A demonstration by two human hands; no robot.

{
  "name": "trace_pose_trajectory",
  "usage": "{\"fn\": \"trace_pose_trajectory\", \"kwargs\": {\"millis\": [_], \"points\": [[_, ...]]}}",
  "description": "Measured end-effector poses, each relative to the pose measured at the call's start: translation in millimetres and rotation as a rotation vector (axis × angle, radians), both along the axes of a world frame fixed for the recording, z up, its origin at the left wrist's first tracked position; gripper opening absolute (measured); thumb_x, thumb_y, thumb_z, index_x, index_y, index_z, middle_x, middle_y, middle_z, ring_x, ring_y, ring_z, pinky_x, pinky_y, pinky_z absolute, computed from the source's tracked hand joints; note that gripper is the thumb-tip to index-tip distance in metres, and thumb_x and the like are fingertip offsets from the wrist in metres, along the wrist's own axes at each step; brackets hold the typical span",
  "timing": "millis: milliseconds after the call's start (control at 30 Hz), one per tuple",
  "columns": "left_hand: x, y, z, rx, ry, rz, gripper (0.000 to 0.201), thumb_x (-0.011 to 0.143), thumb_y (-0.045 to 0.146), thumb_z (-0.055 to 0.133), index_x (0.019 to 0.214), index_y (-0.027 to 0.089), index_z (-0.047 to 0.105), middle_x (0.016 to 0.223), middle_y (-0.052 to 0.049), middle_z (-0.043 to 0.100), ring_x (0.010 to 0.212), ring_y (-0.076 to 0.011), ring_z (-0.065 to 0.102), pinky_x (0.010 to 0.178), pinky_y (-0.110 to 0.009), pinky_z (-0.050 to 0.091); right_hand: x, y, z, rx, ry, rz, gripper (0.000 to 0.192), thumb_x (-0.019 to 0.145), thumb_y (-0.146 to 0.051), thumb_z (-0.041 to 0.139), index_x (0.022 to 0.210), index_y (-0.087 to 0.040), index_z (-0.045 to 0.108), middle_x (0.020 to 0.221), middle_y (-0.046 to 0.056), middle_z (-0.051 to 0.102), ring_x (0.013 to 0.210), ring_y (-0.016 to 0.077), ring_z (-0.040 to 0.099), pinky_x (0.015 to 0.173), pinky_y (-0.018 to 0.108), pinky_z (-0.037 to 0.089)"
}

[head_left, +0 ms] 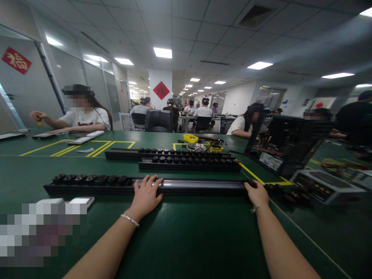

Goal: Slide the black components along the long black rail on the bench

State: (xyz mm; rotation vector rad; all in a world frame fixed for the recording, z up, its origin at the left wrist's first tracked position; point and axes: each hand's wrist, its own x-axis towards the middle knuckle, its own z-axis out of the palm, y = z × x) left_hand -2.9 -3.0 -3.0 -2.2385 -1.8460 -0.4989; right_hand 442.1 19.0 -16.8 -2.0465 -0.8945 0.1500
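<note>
Plainly, our forearms come in low over the green table (200,236), slanting toward each other, wrists nearly straight. Our left hand (147,191) rests palm down on a long black rail (192,186), fingers spread, its grip wrapped round nothing, probably to steady it. Our right hand (258,193) curls at the rail's right end, with something dark at its fingertips; whether that grip pinches it or merely touches, we can't make out. The rail lies crosswise right before us, likely so both hands reach it; black modules (90,179) fill its left part, and bare channel shows between our hands. Beyond, two similar rails (188,166) lie roughly parallel, apart from ours. Farther off sits a yellow tray (190,138).
</note>
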Motion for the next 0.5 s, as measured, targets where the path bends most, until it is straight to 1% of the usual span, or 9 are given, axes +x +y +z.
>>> {"fn": "trace_pose_trajectory", "kwargs": {"millis": [267, 500], "points": [[-1, 1, -0.5, -0.014, -0.006, -0.003, 0.054, 0.078, 0.039, 0.05, 0.131, 0.032, 0.046, 0.14, -0.006, 0.045, 0.131, -0.0325, 0.032, 0.104, -0.062, 0.015, -3, -3, 9.2, -0.085, 0.022, -0.017, 0.051, 0.071, -0.045, 0.055, 0.113, -0.017, 0.061, 0.108, 0.014, 0.064, 0.096, 0.0297, 0.059, 0.087, 0.041, 0.045], [-1, 1, -1.1, -0.014, -0.005, 0.001, 0.054, 0.077, 0.038, 0.051, 0.131, 0.032, 0.046, 0.14, -0.005, 0.045, 0.131, -0.0323, 0.032, 0.105, -0.062, 0.015, -6, -5, 14.8, -0.105, 0.048, -0.022, 0.05, 0.072, -0.043, 0.056, 0.114, -0.016, 0.061, 0.109, 0.014, 0.064, 0.097, 0.03, 0.059, 0.088, 0.041, 0.045]]}}
